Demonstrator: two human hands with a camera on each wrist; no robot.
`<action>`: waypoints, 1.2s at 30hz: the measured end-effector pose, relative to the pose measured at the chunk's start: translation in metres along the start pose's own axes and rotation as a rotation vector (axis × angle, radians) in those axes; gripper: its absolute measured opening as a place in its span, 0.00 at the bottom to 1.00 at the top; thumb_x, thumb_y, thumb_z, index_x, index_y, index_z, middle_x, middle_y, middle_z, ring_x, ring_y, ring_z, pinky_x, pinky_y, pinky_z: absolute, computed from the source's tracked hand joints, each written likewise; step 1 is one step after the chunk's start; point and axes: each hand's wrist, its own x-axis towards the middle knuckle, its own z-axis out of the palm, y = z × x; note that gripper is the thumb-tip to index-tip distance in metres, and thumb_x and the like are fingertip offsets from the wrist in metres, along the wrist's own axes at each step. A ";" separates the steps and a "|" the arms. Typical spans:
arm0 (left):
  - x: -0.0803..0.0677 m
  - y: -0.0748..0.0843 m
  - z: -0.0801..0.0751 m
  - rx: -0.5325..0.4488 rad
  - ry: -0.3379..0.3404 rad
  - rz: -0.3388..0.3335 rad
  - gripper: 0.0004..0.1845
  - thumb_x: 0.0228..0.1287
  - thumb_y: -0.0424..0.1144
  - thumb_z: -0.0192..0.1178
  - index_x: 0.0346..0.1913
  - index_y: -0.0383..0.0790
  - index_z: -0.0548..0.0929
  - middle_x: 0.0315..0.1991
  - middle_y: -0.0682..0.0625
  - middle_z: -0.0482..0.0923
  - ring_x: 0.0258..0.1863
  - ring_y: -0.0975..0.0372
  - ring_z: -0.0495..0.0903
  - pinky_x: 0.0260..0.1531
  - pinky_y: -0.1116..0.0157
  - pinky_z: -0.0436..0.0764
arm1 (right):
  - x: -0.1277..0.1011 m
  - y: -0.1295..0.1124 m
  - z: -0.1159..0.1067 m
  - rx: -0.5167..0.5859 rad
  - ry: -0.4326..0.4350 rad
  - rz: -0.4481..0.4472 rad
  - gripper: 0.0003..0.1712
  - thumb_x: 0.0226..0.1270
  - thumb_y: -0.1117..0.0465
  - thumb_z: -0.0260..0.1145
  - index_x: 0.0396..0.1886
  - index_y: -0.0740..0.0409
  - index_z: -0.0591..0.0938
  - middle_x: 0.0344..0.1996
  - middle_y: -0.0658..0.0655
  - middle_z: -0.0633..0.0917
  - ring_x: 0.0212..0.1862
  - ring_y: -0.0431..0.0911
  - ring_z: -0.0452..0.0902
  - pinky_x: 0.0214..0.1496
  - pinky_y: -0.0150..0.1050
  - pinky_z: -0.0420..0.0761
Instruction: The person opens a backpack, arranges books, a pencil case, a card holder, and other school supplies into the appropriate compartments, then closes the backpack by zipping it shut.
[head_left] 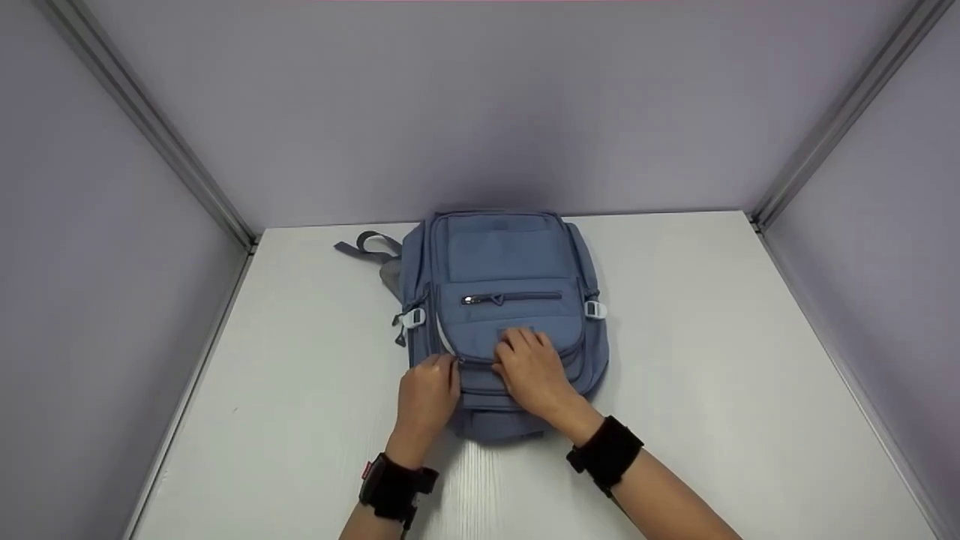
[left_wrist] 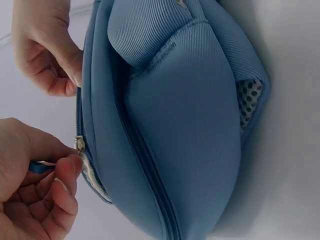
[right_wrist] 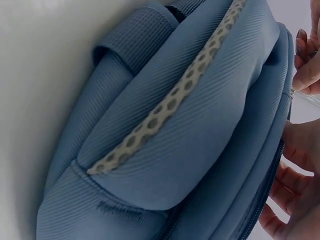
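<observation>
A blue backpack (head_left: 510, 251) lies on a white table, its front facing up. My left hand (head_left: 429, 391) pinches the zipper pull at the lower left corner of the front pocket. In the left wrist view, the metal zipper slider (left_wrist: 79, 144) shows just beyond the fingertips, and a blue pull tab (left_wrist: 40, 167) sits between the fingers. Pale lining (head_left: 444, 334) shows along the unzipped left side of that pocket. To the right, my right hand (head_left: 531, 371) grips the pocket's lower edge by the zipper track, fingers bent over the front panel.
A short zipper (head_left: 517, 298) crosses the backpack's upper front. White buckles (head_left: 595, 310) sit on both sides. A loose strap (head_left: 367, 251) extends left onto the table (head_left: 712, 337). Grey walls (head_left: 510, 97) enclose the table at the back and sides.
</observation>
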 end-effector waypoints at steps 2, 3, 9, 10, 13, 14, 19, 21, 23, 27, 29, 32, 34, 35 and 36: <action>0.001 -0.003 0.001 0.005 0.016 0.001 0.03 0.57 0.28 0.67 0.30 0.30 0.85 0.24 0.43 0.81 0.20 0.52 0.81 0.19 0.56 0.79 | 0.000 0.000 0.000 0.003 -0.002 0.002 0.11 0.61 0.56 0.72 0.32 0.56 0.79 0.42 0.57 0.79 0.48 0.53 0.76 0.47 0.49 0.74; 0.001 -0.005 0.002 0.006 0.018 0.000 0.03 0.57 0.28 0.67 0.30 0.30 0.85 0.24 0.43 0.81 0.19 0.52 0.81 0.19 0.56 0.79 | 0.000 0.001 0.000 0.003 -0.003 0.002 0.11 0.62 0.56 0.72 0.32 0.55 0.79 0.42 0.57 0.79 0.48 0.53 0.75 0.47 0.49 0.74; 0.005 -0.014 0.004 0.017 0.000 -0.048 0.04 0.58 0.28 0.66 0.29 0.29 0.84 0.23 0.43 0.81 0.19 0.50 0.81 0.19 0.55 0.79 | -0.002 0.002 -0.001 0.011 -0.021 -0.003 0.10 0.63 0.56 0.71 0.32 0.56 0.79 0.43 0.57 0.79 0.48 0.53 0.75 0.48 0.49 0.73; 0.006 -0.016 0.004 0.020 -0.001 -0.060 0.04 0.58 0.28 0.66 0.29 0.30 0.84 0.22 0.42 0.80 0.19 0.49 0.81 0.19 0.54 0.79 | -0.002 0.002 -0.001 0.014 -0.025 -0.003 0.10 0.63 0.56 0.71 0.32 0.56 0.79 0.43 0.57 0.78 0.48 0.54 0.75 0.48 0.49 0.73; 0.010 -0.021 0.005 0.033 -0.006 -0.093 0.06 0.58 0.28 0.66 0.25 0.30 0.82 0.21 0.42 0.79 0.18 0.48 0.80 0.18 0.52 0.78 | -0.002 0.002 -0.001 0.018 -0.041 0.001 0.09 0.64 0.57 0.70 0.32 0.56 0.79 0.44 0.57 0.78 0.50 0.53 0.74 0.48 0.49 0.73; 0.012 -0.023 0.005 0.036 -0.010 -0.100 0.07 0.58 0.28 0.66 0.24 0.31 0.82 0.20 0.42 0.78 0.18 0.48 0.80 0.18 0.52 0.78 | -0.002 0.002 -0.001 0.018 -0.046 0.003 0.09 0.64 0.57 0.70 0.32 0.56 0.79 0.44 0.57 0.78 0.50 0.53 0.74 0.48 0.48 0.73; 0.022 -0.034 0.008 0.063 -0.032 -0.115 0.10 0.58 0.28 0.65 0.21 0.30 0.79 0.18 0.40 0.76 0.17 0.46 0.79 0.17 0.51 0.77 | -0.002 0.002 -0.002 0.030 -0.051 0.002 0.09 0.64 0.57 0.70 0.32 0.56 0.79 0.43 0.57 0.77 0.50 0.53 0.74 0.48 0.48 0.73; 0.027 -0.037 0.009 0.074 -0.046 -0.116 0.11 0.59 0.28 0.64 0.21 0.30 0.79 0.18 0.39 0.76 0.17 0.46 0.79 0.17 0.51 0.77 | -0.002 0.003 -0.002 0.037 -0.049 -0.002 0.10 0.64 0.57 0.71 0.31 0.56 0.79 0.41 0.56 0.77 0.48 0.52 0.74 0.47 0.47 0.73; 0.032 -0.041 0.012 0.084 -0.062 -0.120 0.11 0.59 0.28 0.64 0.21 0.30 0.78 0.18 0.38 0.77 0.17 0.45 0.79 0.17 0.50 0.77 | -0.002 0.003 -0.002 0.040 -0.050 -0.004 0.10 0.64 0.58 0.71 0.29 0.55 0.78 0.40 0.56 0.76 0.47 0.52 0.73 0.46 0.47 0.73; 0.043 -0.050 0.018 0.084 -0.078 -0.137 0.11 0.60 0.29 0.63 0.22 0.29 0.79 0.19 0.37 0.77 0.19 0.44 0.80 0.18 0.50 0.78 | -0.002 0.003 -0.001 0.044 -0.061 0.002 0.10 0.63 0.58 0.71 0.30 0.55 0.78 0.40 0.55 0.75 0.46 0.52 0.73 0.45 0.46 0.72; 0.050 -0.053 0.021 0.087 -0.085 -0.151 0.11 0.61 0.29 0.63 0.22 0.28 0.79 0.19 0.36 0.78 0.19 0.44 0.80 0.19 0.50 0.78 | -0.002 0.003 -0.001 0.048 -0.066 0.006 0.10 0.64 0.57 0.71 0.30 0.55 0.78 0.40 0.56 0.75 0.46 0.52 0.73 0.45 0.47 0.72; 0.061 -0.057 0.025 0.100 -0.096 -0.180 0.12 0.63 0.30 0.63 0.22 0.27 0.80 0.20 0.35 0.78 0.20 0.43 0.80 0.20 0.49 0.78 | -0.002 0.003 -0.002 0.057 -0.066 0.008 0.10 0.64 0.57 0.70 0.30 0.55 0.78 0.40 0.56 0.75 0.46 0.53 0.73 0.44 0.47 0.72; 0.066 -0.058 0.027 0.116 -0.097 -0.198 0.12 0.63 0.30 0.63 0.22 0.27 0.80 0.20 0.34 0.78 0.20 0.42 0.81 0.20 0.49 0.78 | -0.002 0.003 -0.002 0.060 -0.067 0.009 0.10 0.64 0.57 0.70 0.29 0.54 0.78 0.40 0.56 0.76 0.46 0.52 0.73 0.43 0.46 0.72; 0.069 -0.059 0.028 0.118 -0.096 -0.206 0.12 0.63 0.31 0.62 0.23 0.27 0.80 0.20 0.34 0.79 0.20 0.41 0.80 0.21 0.48 0.78 | -0.002 0.003 -0.002 0.061 -0.069 0.009 0.10 0.64 0.57 0.70 0.29 0.54 0.78 0.40 0.55 0.76 0.46 0.52 0.73 0.43 0.46 0.72; 0.072 -0.059 0.029 0.119 -0.093 -0.212 0.13 0.63 0.31 0.62 0.22 0.27 0.80 0.20 0.34 0.79 0.21 0.41 0.80 0.21 0.48 0.78 | -0.002 0.003 -0.003 0.061 -0.069 0.008 0.10 0.64 0.57 0.70 0.30 0.54 0.78 0.40 0.55 0.76 0.46 0.52 0.73 0.43 0.46 0.72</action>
